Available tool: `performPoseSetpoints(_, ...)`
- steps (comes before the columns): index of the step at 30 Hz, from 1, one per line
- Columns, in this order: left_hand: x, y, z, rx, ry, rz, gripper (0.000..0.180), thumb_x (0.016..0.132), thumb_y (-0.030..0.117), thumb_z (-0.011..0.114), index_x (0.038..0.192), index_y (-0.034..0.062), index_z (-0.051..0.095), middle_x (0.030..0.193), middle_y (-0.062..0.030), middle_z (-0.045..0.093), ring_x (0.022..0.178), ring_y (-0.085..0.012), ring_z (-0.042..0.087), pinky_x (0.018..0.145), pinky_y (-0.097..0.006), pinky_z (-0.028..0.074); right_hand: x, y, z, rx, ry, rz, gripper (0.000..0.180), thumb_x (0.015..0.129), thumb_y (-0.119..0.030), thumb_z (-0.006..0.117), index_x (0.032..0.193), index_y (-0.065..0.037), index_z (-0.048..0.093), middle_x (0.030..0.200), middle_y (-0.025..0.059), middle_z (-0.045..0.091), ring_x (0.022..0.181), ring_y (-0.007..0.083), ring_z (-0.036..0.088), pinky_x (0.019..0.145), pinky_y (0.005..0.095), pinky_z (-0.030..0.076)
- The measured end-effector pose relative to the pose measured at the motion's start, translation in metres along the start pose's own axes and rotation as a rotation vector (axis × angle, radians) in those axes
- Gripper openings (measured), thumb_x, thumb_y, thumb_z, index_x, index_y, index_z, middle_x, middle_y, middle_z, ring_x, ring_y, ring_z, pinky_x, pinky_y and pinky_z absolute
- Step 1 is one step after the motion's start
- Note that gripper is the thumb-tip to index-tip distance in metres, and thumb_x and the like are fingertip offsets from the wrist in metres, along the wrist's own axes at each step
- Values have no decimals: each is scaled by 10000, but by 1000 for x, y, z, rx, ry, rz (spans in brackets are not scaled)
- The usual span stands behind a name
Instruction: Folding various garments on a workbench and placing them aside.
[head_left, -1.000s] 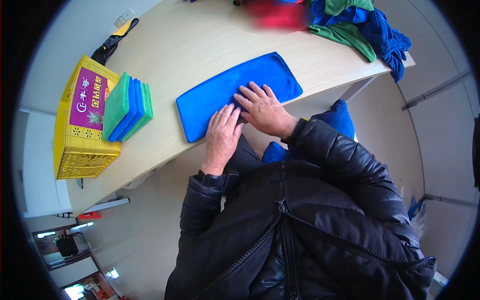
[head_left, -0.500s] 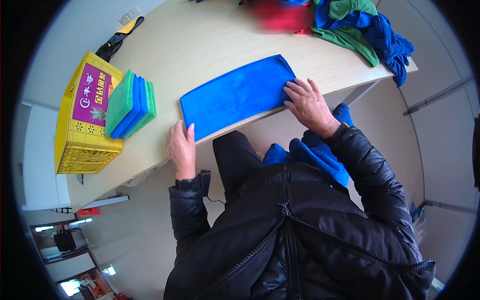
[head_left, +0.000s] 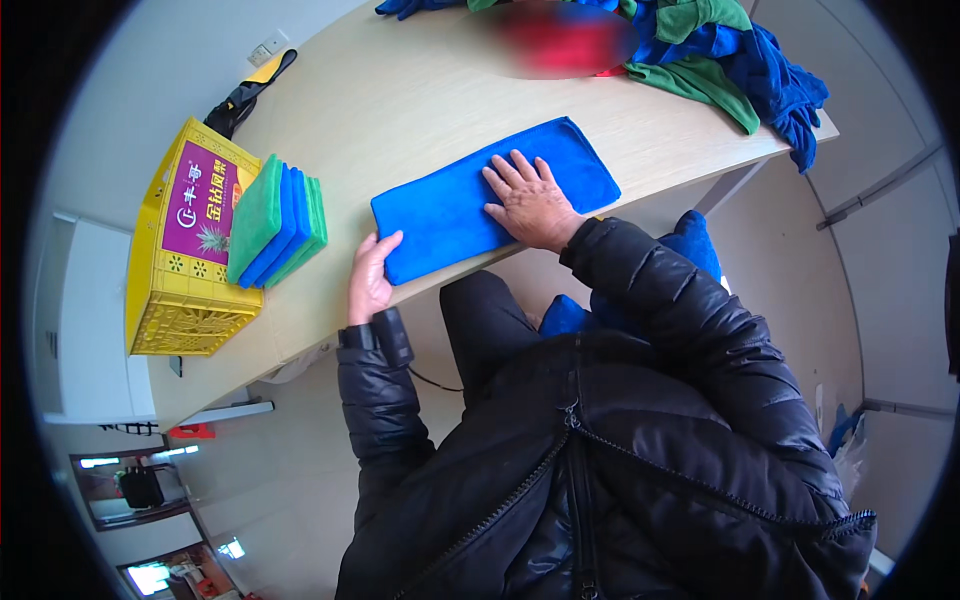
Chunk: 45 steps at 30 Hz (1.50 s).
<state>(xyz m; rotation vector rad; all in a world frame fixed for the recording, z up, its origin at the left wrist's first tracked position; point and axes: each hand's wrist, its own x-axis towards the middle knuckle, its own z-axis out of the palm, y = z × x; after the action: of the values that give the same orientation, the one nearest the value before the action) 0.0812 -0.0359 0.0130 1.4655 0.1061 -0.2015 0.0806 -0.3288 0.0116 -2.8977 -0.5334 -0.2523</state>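
Observation:
A blue towel [head_left: 450, 225], folded into a long rectangle, lies slantwise along the near edge of the table. At its left end is my left hand [head_left: 371, 275], with the thumb over the towel's edge and the other fingers partly hidden, pinching it. My right hand [head_left: 533, 203] rests flat on the towel right of its middle, fingers spread and pressing nothing but the cloth. To the left, a stack of folded green and blue towels [head_left: 280, 225] leans upright against a yellow crate.
The yellow crate [head_left: 195, 318] with a purple label stands at the table's left. Loose blue and green cloths [head_left: 700, 75] heap at the far right, partly over the edge, beside a blurred red patch. A black and yellow item [head_left: 240, 105] lies at the far left. Blue cloth [head_left: 690, 245] sits below the table.
My right hand has moved left from the towel's right end onto its top. My left hand has turned and closed on the left edge. The towel now looks narrower and straighter.

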Motion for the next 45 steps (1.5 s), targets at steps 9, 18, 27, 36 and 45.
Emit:
performPoseSetpoints(9, -14, 32, 7, -342, 48, 6, 374, 888, 155, 705, 1232, 39, 614, 1122, -79, 678, 1024, -203, 647, 939, -389, 525, 9, -18, 5, 9, 15, -92, 619, 1037, -485, 391, 1525, -104, 384, 1606, 141, 312, 1497, 373, 241, 1207, 558, 176)
performPoseSetpoints(18, -2, 10, -53, 239, 121, 161, 430, 871, 146, 728, 1259, 20, 592, 1092, -90, 672, 974, -206, 647, 866, -368, 521, 9, 11, -11, 217, 130, -47, 517, 981, -340, 574, 1418, -70, 513, 1477, 166, 486, 1376, 363, 430, 1161, 489, 298)
performPoseSetpoints(27, 45, -19, -62, 920, 374, 365, 487, 842, 176, 762, 1250, -7, 570, 995, -137, 684, 838, -205, 667, 763, -364, 537, 21, 97, -23, 463, 144, 362, 462, 870, -229, 675, 1291, -52, 607, 1255, 179, 641, 1223, 349, 559, 1028, 419, 458)
performPoseSetpoints(36, 89, -23, -84, 847, 347, 332, 237, 817, 134, 757, 984, 19, 634, 792, -78, 675, 718, -176, 651, 667, -357, 518, 66, 100, -4, 278, 276, 232, 314, 792, -195, 681, 1088, -97, 720, 1047, 138, 716, 989, 356, 662, 896, 427, 533)
performPoseSetpoints(45, 67, 85, -68, 950, 163, 510, 205, 853, 127, 721, 924, -4, 581, 738, -55, 584, 699, -138, 549, 655, -341, 475, 90, 138, -89, 872, 119, 251, 201, 891, -140, 662, 1051, -21, 679, 731, 43, 660, 638, 177, 680, 549, 308, 537)
